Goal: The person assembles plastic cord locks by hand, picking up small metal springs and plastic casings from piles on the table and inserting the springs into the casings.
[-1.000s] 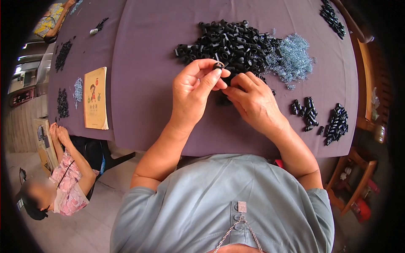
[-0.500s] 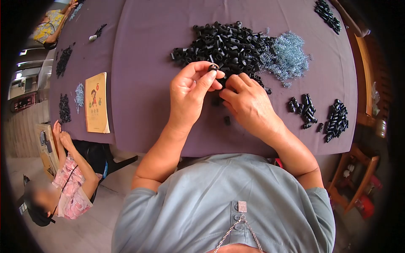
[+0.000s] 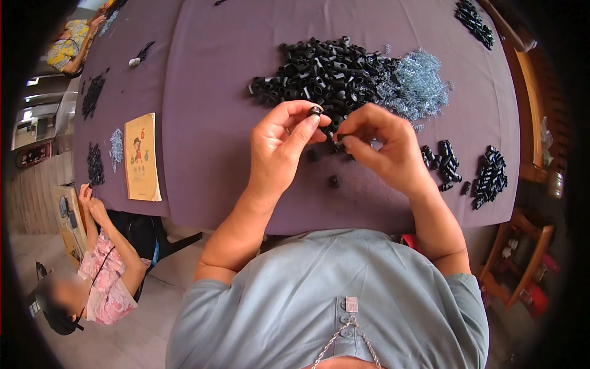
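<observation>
Between the thumb and fingers of my left hand (image 3: 278, 146) is a small black plastic cap (image 3: 314, 111), its open end facing up. My right hand (image 3: 388, 154) pinches a small dark piece (image 3: 342, 139) between thumb and forefinger, just right of that cap; its exact kind is partly hidden by the fingers. Beyond both hands spreads a heap of black plastic caps (image 3: 319, 69). Adjoining its right side is a pile of small, clear-bluish metal springs (image 3: 421, 83). Two loose black pieces lie on the cloth below the hands, one of them a small black part (image 3: 334, 181).
Small groups of black parts lie on the right, including a dense cluster (image 3: 490, 177). A worn booklet (image 3: 142, 157) rests on the purple tablecloth (image 3: 215, 123) at left. One person (image 3: 110, 264) sits at lower left, another (image 3: 70, 46) at upper left.
My right hand has drawn back from the heap's near edge and turned, now showing a small dark piece in its pinch. My left hand keeps its cap. The view has shifted slightly.
</observation>
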Motion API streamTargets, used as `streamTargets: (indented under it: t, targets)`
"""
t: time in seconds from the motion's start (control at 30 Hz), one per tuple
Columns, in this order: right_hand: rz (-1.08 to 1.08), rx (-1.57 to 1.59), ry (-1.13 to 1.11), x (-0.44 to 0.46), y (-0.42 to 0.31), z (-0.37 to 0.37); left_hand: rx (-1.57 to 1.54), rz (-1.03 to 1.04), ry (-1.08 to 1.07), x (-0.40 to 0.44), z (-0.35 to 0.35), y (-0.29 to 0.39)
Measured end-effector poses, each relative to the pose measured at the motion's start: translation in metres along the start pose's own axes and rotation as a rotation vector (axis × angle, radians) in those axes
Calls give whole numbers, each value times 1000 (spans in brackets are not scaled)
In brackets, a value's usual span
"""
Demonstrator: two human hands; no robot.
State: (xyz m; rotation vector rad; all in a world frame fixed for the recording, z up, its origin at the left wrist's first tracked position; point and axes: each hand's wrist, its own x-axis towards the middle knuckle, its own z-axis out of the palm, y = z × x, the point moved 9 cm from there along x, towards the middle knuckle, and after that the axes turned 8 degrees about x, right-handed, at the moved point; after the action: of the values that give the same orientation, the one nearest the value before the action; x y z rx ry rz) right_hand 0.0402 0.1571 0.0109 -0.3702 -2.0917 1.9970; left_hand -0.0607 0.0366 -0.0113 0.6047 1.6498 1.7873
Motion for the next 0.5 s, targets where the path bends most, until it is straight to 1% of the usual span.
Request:
streamTargets:
  t: [0.13,0.17,0.27,0.3,0.4,0.5]
  targets:
    - [84,402,55,6,2,-7,8,-44,-71,-4,10,-6]
    - [75,414,30,7,7,-7,28,-40,-84,-5,11,-6]
    - [154,402,-45,6,17,-5,39,-27,-98,-4,12,-7]
    - [146,388,-56,7,17,-5,47,-25,-101,-4,11,-7]
    - [4,344,13,9,15,-10,16,-52,-112,-4,13,-10]
    - [44,261,-21,11,16,-11,-29,-74,-120,-5,15,-12]
